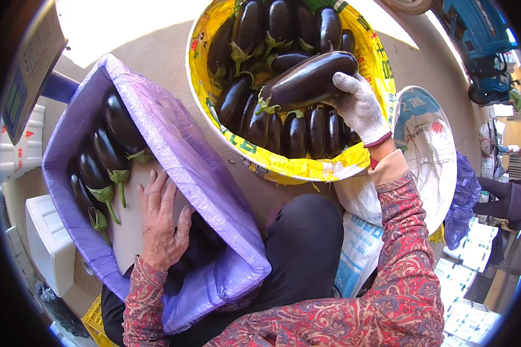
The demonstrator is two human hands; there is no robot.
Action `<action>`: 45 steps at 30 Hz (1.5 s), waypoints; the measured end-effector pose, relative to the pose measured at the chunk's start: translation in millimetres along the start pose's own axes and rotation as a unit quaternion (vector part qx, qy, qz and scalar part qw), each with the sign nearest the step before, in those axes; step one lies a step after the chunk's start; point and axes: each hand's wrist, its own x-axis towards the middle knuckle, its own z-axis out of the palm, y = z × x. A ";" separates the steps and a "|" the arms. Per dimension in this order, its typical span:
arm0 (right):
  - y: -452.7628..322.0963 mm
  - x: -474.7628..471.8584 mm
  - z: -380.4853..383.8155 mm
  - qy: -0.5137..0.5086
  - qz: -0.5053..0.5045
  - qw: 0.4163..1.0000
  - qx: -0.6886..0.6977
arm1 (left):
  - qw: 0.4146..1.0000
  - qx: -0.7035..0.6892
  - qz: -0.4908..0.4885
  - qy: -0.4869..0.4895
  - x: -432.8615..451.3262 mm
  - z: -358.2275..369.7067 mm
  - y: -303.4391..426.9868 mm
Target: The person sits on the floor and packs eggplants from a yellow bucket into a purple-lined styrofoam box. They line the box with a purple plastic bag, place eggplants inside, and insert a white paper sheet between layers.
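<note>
In my right hand (pixel 359 106), which wears a light knit glove, I grip a large dark purple eggplant (pixel 306 82) by its rounded end. Its green calyx points left. Beneath it stands a round basket (pixel 295 167) lined with yellow printed plastic, holding several eggplants (pixel 295 134). My bare left hand (pixel 163 221) lies palm down with fingers apart on a flat grey-beige sheet (pixel 126 230) inside a box lined with purple plastic film (pixel 186 147). Several eggplants (pixel 119 121) lie in a row beyond that hand, stems towards me. More dark eggplants (pixel 199 243) show partly in shadow at the near right.
A digital scale's display head (pixel 34 65) rises at the upper left. White foam boxes (pixel 52 243) and a yellow crate (pixel 97 319) stand left. White woven sacks (pixel 425 147) and a purple plastic bag (pixel 462 195) are right. Farther off are a blue vehicle (pixel 477 39) and a person (pixel 510 201).
</note>
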 end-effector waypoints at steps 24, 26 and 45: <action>123.2 49.4 46.9 0.113 0.210 0.787 -0.569 | 0.454 -0.873 -0.122 0.130 141.6 8.1 48.4; 112.3 39.0 14.0 0.133 0.199 0.899 -0.367 | 0.435 -0.888 -0.109 0.105 137.1 7.5 46.9; -0.5 -245.8 244.9 -0.225 0.121 0.946 -0.198 | 0.580 -0.789 -0.078 0.187 -148.0 -57.5 81.5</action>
